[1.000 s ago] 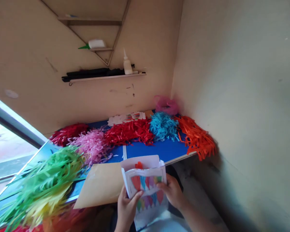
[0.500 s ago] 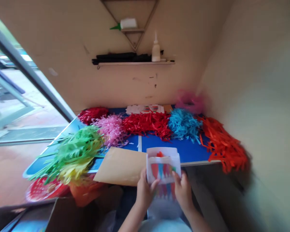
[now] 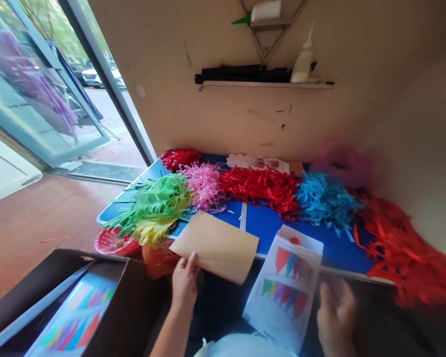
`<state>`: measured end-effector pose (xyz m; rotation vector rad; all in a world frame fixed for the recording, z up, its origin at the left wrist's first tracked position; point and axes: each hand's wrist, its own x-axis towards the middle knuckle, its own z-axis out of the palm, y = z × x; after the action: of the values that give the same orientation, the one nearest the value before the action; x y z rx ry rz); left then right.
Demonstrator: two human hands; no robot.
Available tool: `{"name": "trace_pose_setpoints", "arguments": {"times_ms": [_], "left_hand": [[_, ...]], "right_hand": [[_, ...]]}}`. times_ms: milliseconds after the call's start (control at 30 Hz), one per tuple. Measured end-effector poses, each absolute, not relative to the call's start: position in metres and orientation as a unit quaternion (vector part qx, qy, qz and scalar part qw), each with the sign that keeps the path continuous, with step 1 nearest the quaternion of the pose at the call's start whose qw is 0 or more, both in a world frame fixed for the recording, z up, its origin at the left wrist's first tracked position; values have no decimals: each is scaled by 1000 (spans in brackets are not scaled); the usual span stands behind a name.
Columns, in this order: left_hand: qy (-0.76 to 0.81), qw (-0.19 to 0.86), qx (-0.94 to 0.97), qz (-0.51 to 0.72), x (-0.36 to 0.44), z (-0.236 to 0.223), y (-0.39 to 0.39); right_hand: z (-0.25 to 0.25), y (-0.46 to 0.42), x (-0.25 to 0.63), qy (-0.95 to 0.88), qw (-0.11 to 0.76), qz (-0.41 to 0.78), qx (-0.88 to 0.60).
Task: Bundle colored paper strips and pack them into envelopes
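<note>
My left hand (image 3: 185, 283) pinches the lower left edge of a flat brown kraft paper sheet or envelope (image 3: 217, 245), its thumb on top. The sheet overlaps the near edge of the blue table (image 3: 260, 239). To its right, a white packet printed with coloured tassels (image 3: 284, 277) leans from my lap against the table edge, its top end open. Beside the packet's right side is my right hand (image 3: 336, 315), blurred, with thumb and fingers apart and nothing visible in them. A gap shows between it and the packet.
Shredded paper bundles line the table: green (image 3: 156, 198), pink (image 3: 204, 186), red (image 3: 263, 191), blue (image 3: 325, 203) and orange-red (image 3: 405, 248). At lower left stands a cardboard box (image 3: 134, 297) with printed packets; behind it is a red basket (image 3: 113, 243). A wall shelf (image 3: 267, 85) holds glue bottles.
My left hand has left the packet and taken hold of the brown paper. My right hand has moved off the packet to the right. The view has turned left.
</note>
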<state>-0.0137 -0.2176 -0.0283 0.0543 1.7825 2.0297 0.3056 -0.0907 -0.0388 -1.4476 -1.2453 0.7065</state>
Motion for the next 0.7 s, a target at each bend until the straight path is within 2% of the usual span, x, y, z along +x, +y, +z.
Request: {"name": "trace_pose_setpoints", "arguments": {"times_ms": [67, 133, 233, 300, 400, 467, 600, 700], "left_hand": [[640, 180, 11, 747, -29, -1, -242], [608, 146, 16, 781, -37, 32, -271], [571, 221, 17, 790, -30, 76, -301], [563, 286, 9, 775, -15, 90, -305], [546, 397, -10, 738, 10, 91, -295], [533, 458, -19, 711, 23, 86, -285], [524, 527, -3, 669, 37, 75, -270], [535, 525, 42, 660, 41, 65, -258]], "right_hand": [[-29, -92, 321, -524, 546, 247, -605], [-16, -97, 325, -521, 559, 266, -588], [8, -107, 300, -530, 550, 380, -522], [25, -111, 269, -565, 505, 469, -454], [50, -112, 226, -624, 408, 587, -315], [61, -112, 211, -645, 371, 610, -272], [69, -119, 216, -612, 344, 640, -312], [71, -124, 231, -601, 372, 603, -369]]}}
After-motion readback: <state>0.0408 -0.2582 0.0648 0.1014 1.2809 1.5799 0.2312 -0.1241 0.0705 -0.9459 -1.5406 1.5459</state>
